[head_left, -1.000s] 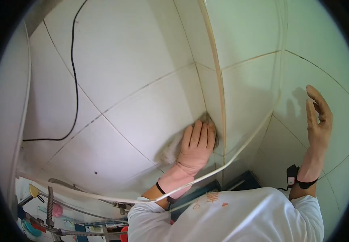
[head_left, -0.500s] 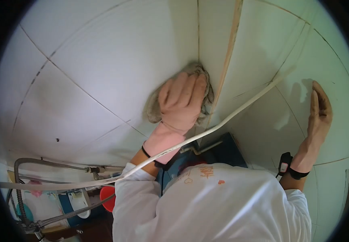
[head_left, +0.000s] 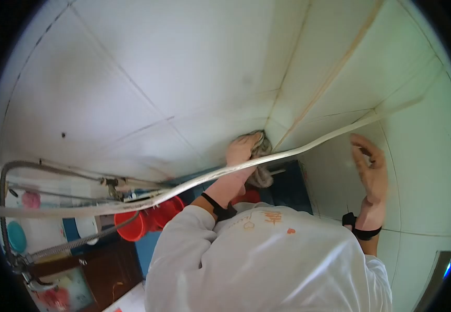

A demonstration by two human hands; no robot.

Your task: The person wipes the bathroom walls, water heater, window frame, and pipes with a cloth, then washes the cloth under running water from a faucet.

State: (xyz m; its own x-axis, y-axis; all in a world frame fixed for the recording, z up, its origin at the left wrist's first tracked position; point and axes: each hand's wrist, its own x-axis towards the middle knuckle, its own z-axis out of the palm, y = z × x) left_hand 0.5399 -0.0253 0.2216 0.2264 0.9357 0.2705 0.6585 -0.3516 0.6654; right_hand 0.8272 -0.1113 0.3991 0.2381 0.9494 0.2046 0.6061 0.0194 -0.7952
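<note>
My left hand [head_left: 240,151] is low in the wall corner, its fingers closed on a grey rag [head_left: 260,178] pressed to the white tiles. Part of the rag hangs below the hand, and a white hose [head_left: 204,179] crosses in front of my left wrist. On the other side, my right hand [head_left: 373,171] is raised near the right tiled wall [head_left: 418,171]. Its fingers are loosely bent and apart, with nothing in them. I cannot tell whether it touches the wall. Both wrists wear black bands.
At the lower left are a metal shower hose [head_left: 69,247], a tap [head_left: 112,185] and red buckets [head_left: 130,226]. A teal basin [head_left: 16,236] stands farther left. Brown-stained seams run up the corner, above a blue surface [head_left: 290,190].
My left hand has moved down the corner with the rag. My right hand has shifted left and lower, its fingers more bent. The view has shifted too, showing more of the buckets.
</note>
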